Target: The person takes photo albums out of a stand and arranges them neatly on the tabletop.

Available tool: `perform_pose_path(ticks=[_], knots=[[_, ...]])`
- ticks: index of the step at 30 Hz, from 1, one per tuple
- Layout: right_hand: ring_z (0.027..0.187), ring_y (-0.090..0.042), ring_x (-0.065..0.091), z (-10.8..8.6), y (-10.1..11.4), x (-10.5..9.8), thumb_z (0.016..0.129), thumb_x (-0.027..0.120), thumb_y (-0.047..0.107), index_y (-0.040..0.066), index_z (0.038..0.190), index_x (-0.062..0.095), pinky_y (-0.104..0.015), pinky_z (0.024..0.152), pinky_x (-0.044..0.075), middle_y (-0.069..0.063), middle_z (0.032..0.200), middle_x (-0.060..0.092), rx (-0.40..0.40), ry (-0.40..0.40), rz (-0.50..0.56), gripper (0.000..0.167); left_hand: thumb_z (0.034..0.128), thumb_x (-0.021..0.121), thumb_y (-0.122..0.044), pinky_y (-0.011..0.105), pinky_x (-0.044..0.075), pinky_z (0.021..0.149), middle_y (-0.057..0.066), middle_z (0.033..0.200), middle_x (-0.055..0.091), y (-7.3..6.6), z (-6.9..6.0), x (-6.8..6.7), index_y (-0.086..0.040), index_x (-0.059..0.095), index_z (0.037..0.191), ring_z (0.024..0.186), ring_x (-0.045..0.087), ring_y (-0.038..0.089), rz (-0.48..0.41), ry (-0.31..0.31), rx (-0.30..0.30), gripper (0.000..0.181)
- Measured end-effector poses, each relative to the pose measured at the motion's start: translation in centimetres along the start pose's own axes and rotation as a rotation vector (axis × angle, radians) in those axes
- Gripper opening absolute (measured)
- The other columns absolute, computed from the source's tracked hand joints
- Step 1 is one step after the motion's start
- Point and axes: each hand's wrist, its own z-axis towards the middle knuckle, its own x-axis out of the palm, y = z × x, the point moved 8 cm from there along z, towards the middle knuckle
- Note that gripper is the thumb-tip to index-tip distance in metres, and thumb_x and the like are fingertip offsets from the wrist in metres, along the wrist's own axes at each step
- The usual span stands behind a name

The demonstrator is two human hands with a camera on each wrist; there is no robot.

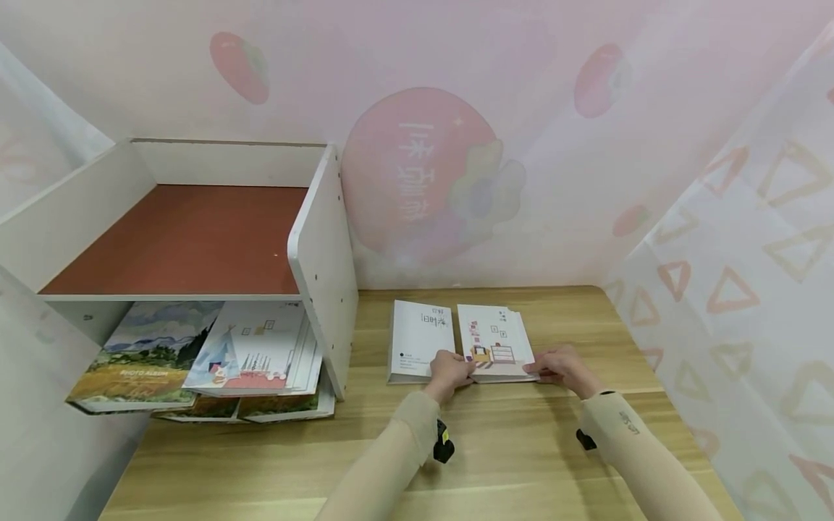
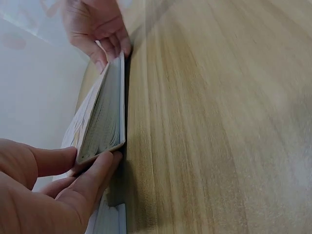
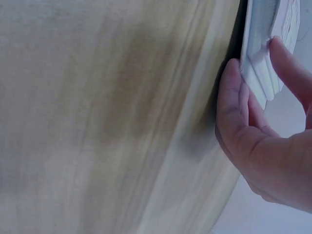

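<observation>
A white album with a pink and yellow room drawing (image 1: pixel 495 336) lies on the wooden table, its near edge between both hands. My left hand (image 1: pixel 448 373) pinches its near left corner; in the left wrist view the thumb is on the cover and the fingers of the left hand (image 2: pixel 58 185) are against the spine side and underneath. At the near right corner my right hand (image 1: pixel 565 367) grips it, and in the right wrist view the right hand (image 3: pixel 268 131) has thumb above and fingers below. Close by on the left lies another white album (image 1: pixel 413 333).
At the left stands a white shelf unit (image 1: pixel 326 268) with a reddish-brown upper board (image 1: pixel 195 239). Its lower compartment holds a landscape photo album (image 1: pixel 146 354), a white album with a tent drawing (image 1: pixel 250 347) and others beneath. A patterned curtain (image 1: pixel 554 181) hangs behind the table (image 1: pixel 508 449).
</observation>
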Motion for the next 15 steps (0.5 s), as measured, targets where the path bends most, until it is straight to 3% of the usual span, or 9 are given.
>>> perform_pose_path(ticks=[6, 15], knots=[[0.068, -0.019, 0.062, -0.02, 0.36, -0.07, 0.073, 0.083, -0.003, -0.010, 0.091, 0.069, -0.036, 0.072, 0.059, -0.011, 0.078, 0.068, -0.027, -0.004, -0.060, 0.024, 0.0871, 0.071, 0.002, 0.027, 0.060, 0.064, 0.016, 0.089, 0.064, 0.07, -0.21, -0.20, 0.011, 0.072, 0.096, 0.078, 0.071, 0.026, 0.012, -0.022, -0.011, 0.013], [0.071, -0.018, 0.068, 0.43, 0.76, -0.24, 0.077, 0.083, 0.000, -0.016, 0.106, 0.067, -0.037, 0.073, 0.060, -0.014, 0.085, 0.071, -0.074, 0.063, -0.108, 0.037, 0.0866, 0.074, 0.000, 0.033, 0.060, 0.075, 0.014, 0.091, 0.066, 0.82, -0.01, -0.42, 0.010, 0.071, 0.101, 0.085, 0.071, 0.027, -0.169, 0.018, -0.068, 0.018]])
